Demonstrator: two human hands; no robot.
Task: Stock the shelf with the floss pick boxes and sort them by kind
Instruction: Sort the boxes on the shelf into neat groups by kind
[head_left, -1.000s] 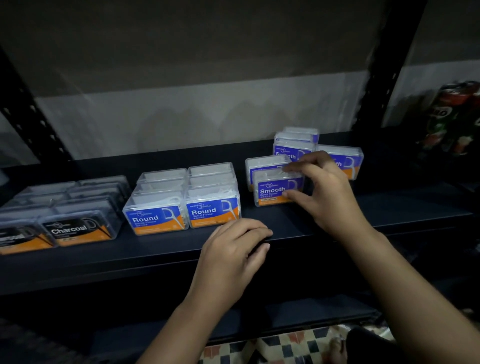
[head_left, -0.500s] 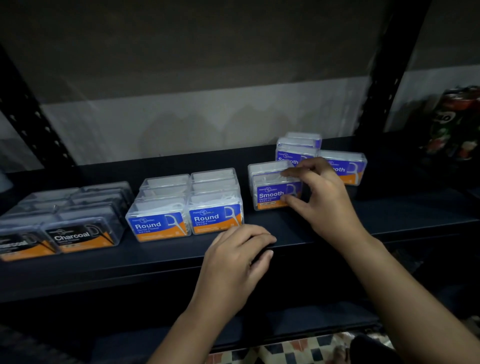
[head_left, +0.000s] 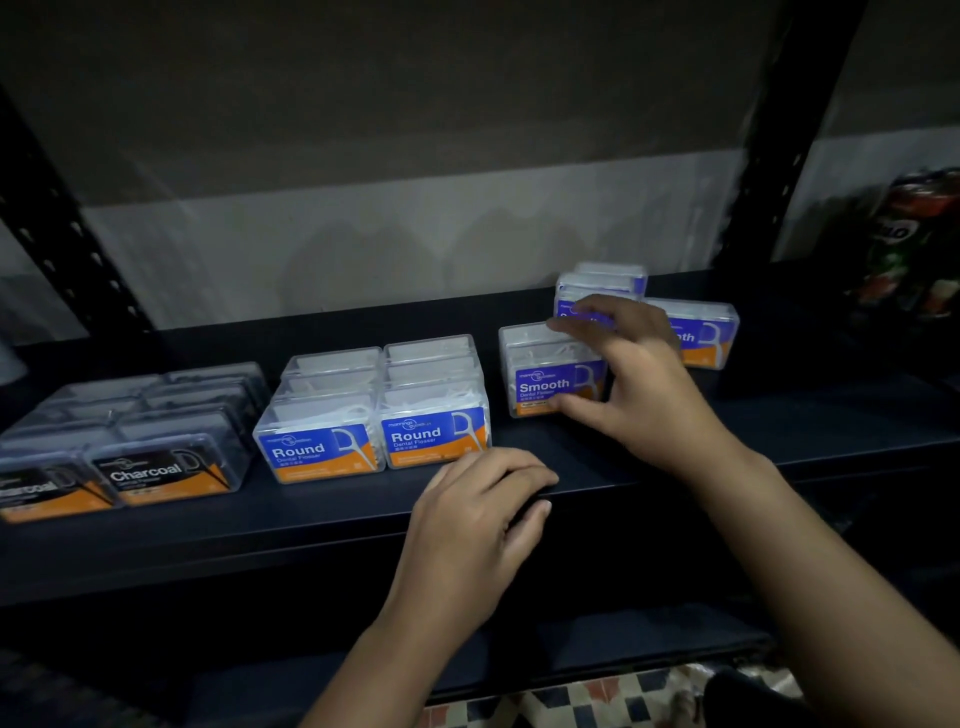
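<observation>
Single head-worn view, close, looking forward and down onto a dark shelf (head_left: 311, 525), wide-angle

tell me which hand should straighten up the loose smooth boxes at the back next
Right. The right hand already grips the front Smooth box, beside those loose Smooth boxes; the left hand rests on the shelf edge.
</observation>
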